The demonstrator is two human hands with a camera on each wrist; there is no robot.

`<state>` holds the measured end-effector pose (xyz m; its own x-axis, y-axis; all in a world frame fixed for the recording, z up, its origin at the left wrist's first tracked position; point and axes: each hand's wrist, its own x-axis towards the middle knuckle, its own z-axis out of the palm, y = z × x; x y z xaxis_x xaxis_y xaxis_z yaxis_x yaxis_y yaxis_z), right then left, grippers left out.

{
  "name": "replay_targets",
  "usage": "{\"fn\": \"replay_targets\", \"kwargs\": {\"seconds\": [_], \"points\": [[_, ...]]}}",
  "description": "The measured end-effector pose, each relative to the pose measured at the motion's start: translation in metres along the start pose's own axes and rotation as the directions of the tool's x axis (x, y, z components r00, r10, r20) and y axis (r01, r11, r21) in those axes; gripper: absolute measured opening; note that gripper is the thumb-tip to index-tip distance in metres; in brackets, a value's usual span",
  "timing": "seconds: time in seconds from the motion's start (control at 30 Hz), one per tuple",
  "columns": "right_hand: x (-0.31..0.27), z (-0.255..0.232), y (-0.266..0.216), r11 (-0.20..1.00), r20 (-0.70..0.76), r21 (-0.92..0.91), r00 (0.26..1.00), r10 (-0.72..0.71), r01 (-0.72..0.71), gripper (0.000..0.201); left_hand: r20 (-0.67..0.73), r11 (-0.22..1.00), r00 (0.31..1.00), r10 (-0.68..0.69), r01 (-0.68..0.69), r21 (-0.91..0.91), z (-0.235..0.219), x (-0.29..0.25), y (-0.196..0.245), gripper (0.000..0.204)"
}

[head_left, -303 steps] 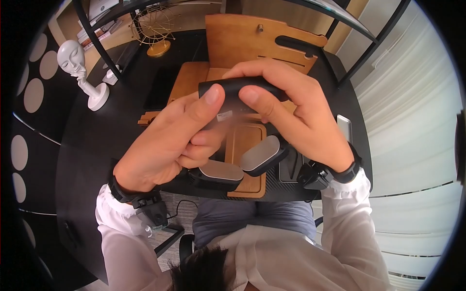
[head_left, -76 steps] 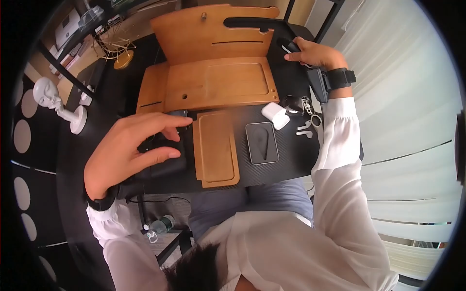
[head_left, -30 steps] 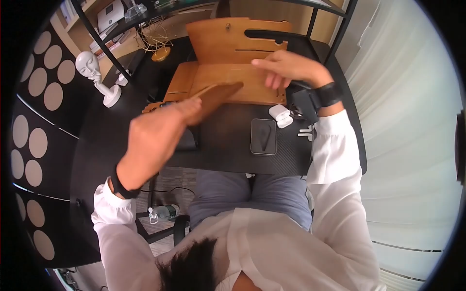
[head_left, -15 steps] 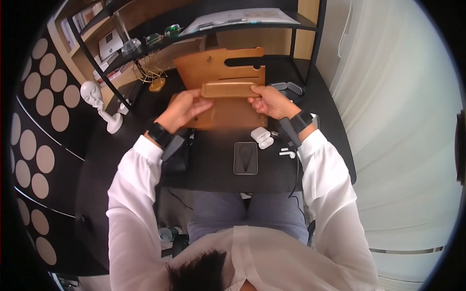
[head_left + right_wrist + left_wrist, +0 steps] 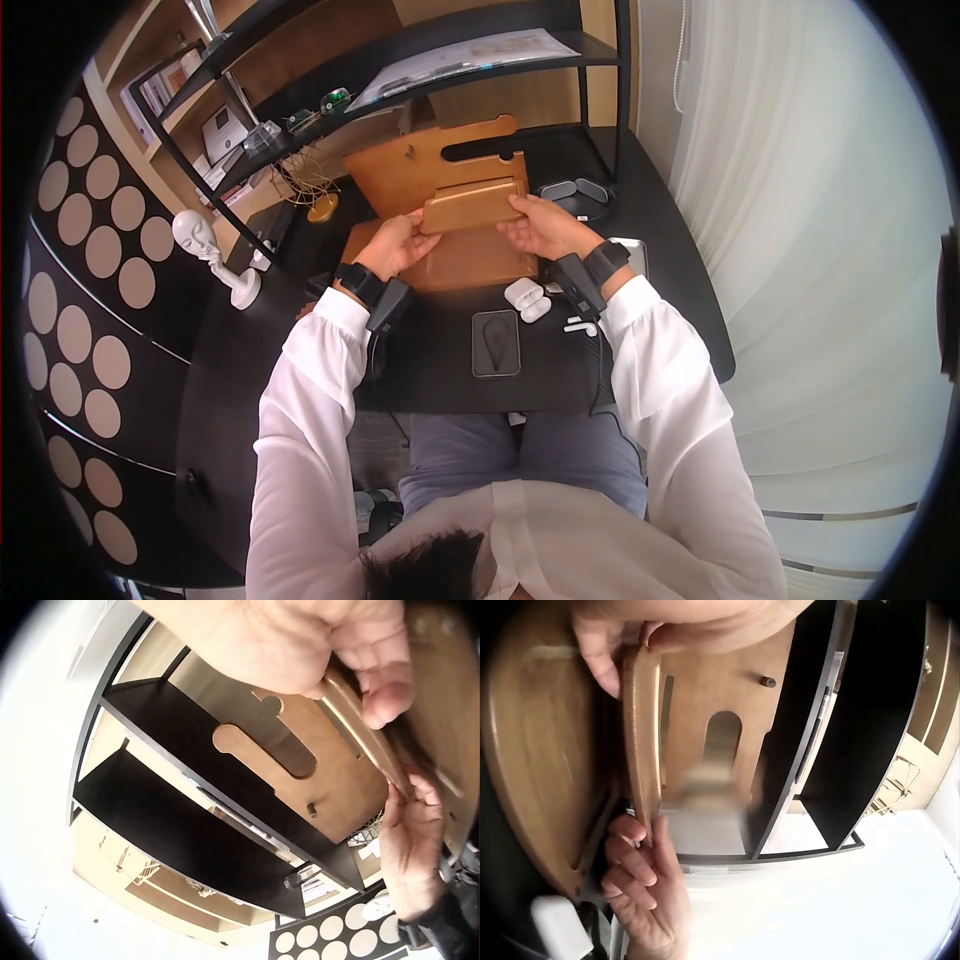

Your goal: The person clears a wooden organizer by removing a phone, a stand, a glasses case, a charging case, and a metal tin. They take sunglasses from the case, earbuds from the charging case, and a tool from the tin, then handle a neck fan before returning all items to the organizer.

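Observation:
A small brown wooden panel with a rimmed face (image 5: 470, 207) is held up between both hands, over the base (image 5: 465, 265) of a larger wooden desk stand. My left hand (image 5: 398, 245) pinches the panel's left end. At the other end, my right hand (image 5: 548, 228) grips it between thumb and curled fingers. The left wrist view shows the panel edge-on (image 5: 641, 742), with the right hand (image 5: 649, 889) at its lower end. Behind it rises the stand's slotted back board (image 5: 330, 772), with a short peg (image 5: 312, 811).
On the black desk lie a shallow tin with a dark insert (image 5: 496, 343), an open white earbud case (image 5: 528, 299) and loose earbuds (image 5: 580, 326). Headphones (image 5: 575, 190) rest at the back right. A black shelf (image 5: 590, 50) spans above. A white face figurine (image 5: 200, 240) stands left.
Both hands earlier held the headphones, which the right hand set at the back right. The left hand lifted the panel off the desk; then the right hand took its other end.

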<state>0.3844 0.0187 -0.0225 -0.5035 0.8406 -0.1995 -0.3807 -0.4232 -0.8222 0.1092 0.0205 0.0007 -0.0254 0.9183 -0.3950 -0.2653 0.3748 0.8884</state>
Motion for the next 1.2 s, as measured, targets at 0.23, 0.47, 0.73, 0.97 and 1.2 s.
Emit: {"fn": "replay_targets", "kwargs": {"seconds": [0.23,0.47,0.73,0.97,1.2], "points": [[-0.005,0.003,0.000,0.996,-0.059,0.084,0.998,-0.001,0.006,0.017,0.042,0.986,0.990,0.134,-0.137,0.095,-0.002,-0.003,0.001,0.028],[0.005,-0.004,0.003,0.985,-0.006,0.168,0.999,-0.033,0.034,0.019,0.051,0.981,0.985,0.165,-0.169,0.097,-0.003,-0.007,0.004,0.030],[0.002,0.002,0.004,0.993,-0.117,0.089,0.991,-0.063,0.074,0.014,-0.035,0.982,0.981,0.190,-0.190,0.017,0.004,-0.004,-0.003,0.023],[-0.016,-0.007,-0.030,0.984,-0.012,-0.025,0.984,0.178,-0.178,0.030,-0.146,0.973,0.979,0.146,-0.169,-0.160,-0.024,-0.020,0.014,0.017],[-0.159,0.107,-0.063,0.454,0.214,-0.847,0.960,-0.182,0.275,0.034,-0.247,0.668,0.753,0.610,-0.657,-0.350,-0.026,-0.067,0.126,0.016]]}}
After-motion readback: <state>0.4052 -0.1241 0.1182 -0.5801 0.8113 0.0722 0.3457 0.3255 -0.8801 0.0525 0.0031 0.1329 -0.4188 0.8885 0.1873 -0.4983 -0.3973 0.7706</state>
